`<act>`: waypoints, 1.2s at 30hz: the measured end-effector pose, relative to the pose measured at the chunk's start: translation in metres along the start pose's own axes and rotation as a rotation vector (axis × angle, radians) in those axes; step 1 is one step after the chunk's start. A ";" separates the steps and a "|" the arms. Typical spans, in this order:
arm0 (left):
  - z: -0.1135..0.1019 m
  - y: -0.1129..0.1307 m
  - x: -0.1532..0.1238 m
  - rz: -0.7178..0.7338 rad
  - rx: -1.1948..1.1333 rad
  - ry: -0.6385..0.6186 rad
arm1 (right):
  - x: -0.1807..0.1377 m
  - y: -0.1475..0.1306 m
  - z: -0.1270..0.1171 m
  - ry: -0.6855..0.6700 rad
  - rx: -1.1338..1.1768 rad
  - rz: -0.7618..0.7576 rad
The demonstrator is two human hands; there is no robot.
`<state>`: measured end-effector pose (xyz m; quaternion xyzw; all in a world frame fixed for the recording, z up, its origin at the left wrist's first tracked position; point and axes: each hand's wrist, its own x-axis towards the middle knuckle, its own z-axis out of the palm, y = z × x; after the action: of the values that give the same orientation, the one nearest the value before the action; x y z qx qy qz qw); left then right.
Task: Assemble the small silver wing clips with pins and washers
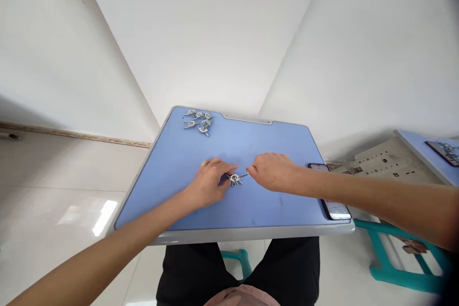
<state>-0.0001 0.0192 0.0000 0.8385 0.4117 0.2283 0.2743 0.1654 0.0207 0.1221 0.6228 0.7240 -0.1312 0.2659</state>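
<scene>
My left hand (212,180) rests low over the desk, thumb and fingers closed on a small silver metal clamp (234,180) with a forked, curved body. From the right, my right hand (270,171) is closed in a fist, palm down. A thin metal shaft, apparently a screwdriver (245,175), sticks out of it towards the clamp; the handle is hidden in the fist. Its tip meets or nearly meets the clamp's right side; contact cannot be made out. At the desk's far left lies a loose group of several similar metal clamps (203,127).
The blue desktop (222,215) has a grey raised rim and a pen groove (247,118) at the back. A phone (335,208) lies at its right edge, partly under my right forearm. White walls stand behind; a second desk (412,146) and a green stool (401,272) are at right.
</scene>
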 end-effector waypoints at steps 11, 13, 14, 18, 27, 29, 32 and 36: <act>0.023 0.022 -0.006 -0.066 0.084 0.098 | -0.008 0.007 0.012 0.086 0.050 -0.136; 0.022 0.021 -0.008 -0.049 0.067 0.106 | -0.008 0.007 0.012 0.089 0.056 -0.136; 0.021 0.021 -0.009 -0.039 0.056 0.107 | -0.008 0.008 0.012 0.090 0.059 -0.134; 0.018 0.022 -0.010 -0.021 0.039 0.091 | -0.007 0.008 0.013 0.076 0.058 -0.129; 0.034 0.012 -0.005 -0.021 0.111 0.227 | -0.003 0.005 0.015 0.069 0.057 -0.131; 0.034 0.012 -0.004 -0.018 0.089 0.234 | -0.004 0.004 0.014 0.070 0.058 -0.128; 0.032 0.012 -0.003 -0.039 0.052 0.228 | -0.007 0.002 0.011 0.068 0.050 -0.132; 0.031 0.010 -0.003 -0.062 0.048 0.222 | -0.011 -0.001 0.010 0.075 0.041 -0.187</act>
<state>0.0230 0.0029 -0.0169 0.8012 0.4708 0.3011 0.2139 0.1680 0.0056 0.1197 0.5622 0.7856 -0.1472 0.2124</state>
